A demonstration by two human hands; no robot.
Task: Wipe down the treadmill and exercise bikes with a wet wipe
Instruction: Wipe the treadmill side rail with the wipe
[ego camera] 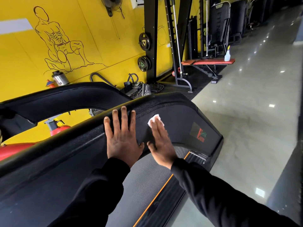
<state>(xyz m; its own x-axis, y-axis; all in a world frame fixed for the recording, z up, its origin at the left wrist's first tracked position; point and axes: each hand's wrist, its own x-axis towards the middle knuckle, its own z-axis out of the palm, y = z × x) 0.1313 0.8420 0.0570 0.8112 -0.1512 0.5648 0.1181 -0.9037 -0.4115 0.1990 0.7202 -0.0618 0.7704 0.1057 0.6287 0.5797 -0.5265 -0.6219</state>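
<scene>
Right hand (161, 141) flat, fingers straight, pressing the wipe (155, 120) onto the treadmill (180, 118) side panel, just left of the logo (199, 133); left hand (122, 136) also flat and released, braced on the panel beside it. Wipe looks thin, limp, wet: it'll bunch or slip, so pin it under fingertips, not pinch. Panel looks rigid, takes firm pressure.
</scene>
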